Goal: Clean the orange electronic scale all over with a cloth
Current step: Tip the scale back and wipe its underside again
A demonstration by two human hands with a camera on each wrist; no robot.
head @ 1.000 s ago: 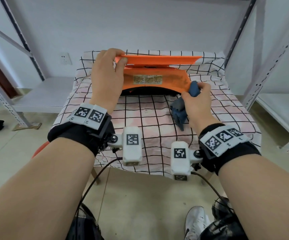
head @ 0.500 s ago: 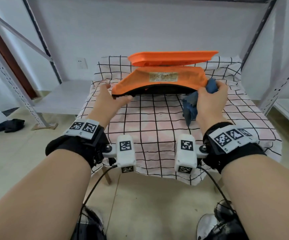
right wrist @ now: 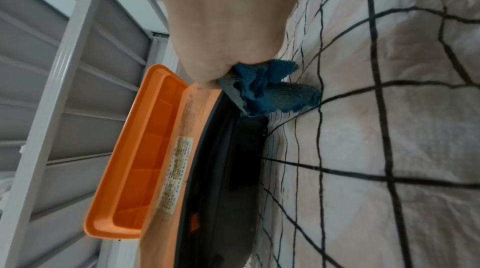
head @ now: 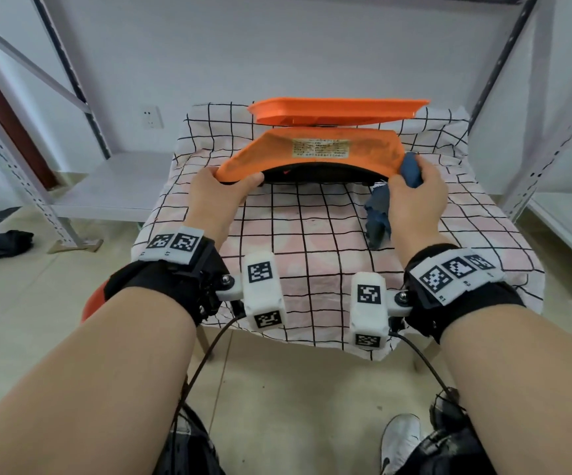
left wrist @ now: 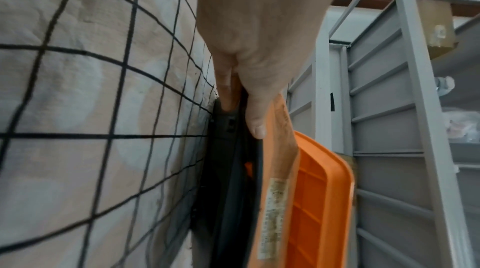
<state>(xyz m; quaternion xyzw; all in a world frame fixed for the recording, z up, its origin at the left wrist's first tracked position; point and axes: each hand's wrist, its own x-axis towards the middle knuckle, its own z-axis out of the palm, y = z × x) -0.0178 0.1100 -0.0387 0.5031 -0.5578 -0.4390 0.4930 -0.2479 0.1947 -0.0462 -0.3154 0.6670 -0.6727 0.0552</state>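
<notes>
**Scale tipped up between two hands so its hidden faces can be wiped**

The table, draped in a checked cover, stands between grey shelving racks, and the orange electronic scale sits toward its far side. The scale is tilted, its near face with a printed label turned upward and its weighing tray at the far side, probably so the body and dark underside come within reach.

The left hand grasps the scale's near-left corner, thumb on the orange shell and fingers under the dark base, which looks like bracing against the wiping pressure. The right hand is clenched around a bunched blue cloth pressed to the scale's right end, the slack of the cloth trailing onto the cover. That end seems to be the part being cleaned.
</notes>
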